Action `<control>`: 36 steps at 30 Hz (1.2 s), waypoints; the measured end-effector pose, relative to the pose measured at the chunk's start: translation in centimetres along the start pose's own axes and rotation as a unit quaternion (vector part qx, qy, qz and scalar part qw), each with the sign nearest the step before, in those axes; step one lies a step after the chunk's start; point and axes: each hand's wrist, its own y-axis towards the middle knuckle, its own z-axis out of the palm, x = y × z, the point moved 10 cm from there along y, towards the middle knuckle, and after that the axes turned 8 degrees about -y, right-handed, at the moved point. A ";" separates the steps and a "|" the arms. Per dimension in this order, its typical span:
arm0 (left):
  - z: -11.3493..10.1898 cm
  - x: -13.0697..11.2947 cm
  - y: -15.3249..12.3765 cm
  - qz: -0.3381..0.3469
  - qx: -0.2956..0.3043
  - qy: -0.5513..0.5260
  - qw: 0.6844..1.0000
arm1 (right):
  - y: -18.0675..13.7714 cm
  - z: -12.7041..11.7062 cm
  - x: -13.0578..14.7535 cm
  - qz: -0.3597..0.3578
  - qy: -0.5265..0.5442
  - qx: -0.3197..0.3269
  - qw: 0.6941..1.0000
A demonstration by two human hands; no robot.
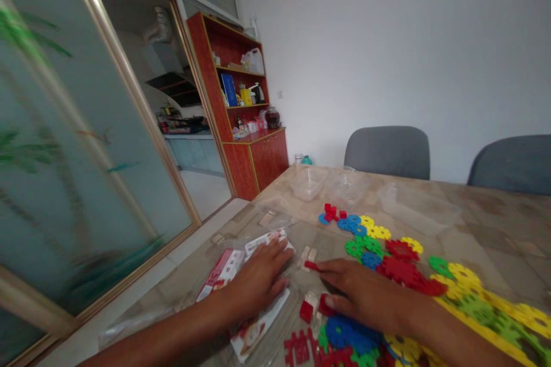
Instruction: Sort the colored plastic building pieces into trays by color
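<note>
My left hand lies flat with its fingers stretched over white and red printed packaging in clear plastic. To its right, my right hand reaches over the tabletop, fingers apart. Its index fingertip touches a small red piece, and its thumb rests at a red square block. Another red block lies just left of the thumb. Below and around this hand spread plastic toy building pieces: blue gear discs, red notched pieces, a red cluster and yellow discs.
Two clear plastic tubs and a larger clear tray stand toward the table's far edge. A small red and blue group lies before them. Grey chairs stand behind the table; a wooden cabinet is beyond its far left corner.
</note>
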 end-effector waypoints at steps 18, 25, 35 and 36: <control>2.3 -1.0 -9.1 0.103 -0.002 0.055 0.993 | -2.0 0.4 4.3 -0.053 -0.003 -0.010 0.999; 0.0 1.4 -7.5 0.064 0.036 0.046 0.996 | -3.6 0.1 2.4 0.007 0.001 0.015 1.000; -3.0 1.6 -6.0 0.099 -0.061 0.079 0.990 | -6.5 -0.2 1.5 0.007 -0.017 -0.015 1.000; -3.6 1.2 -5.8 0.097 -0.090 0.072 0.989 | -7.1 -0.1 1.1 0.008 -0.009 -0.026 1.000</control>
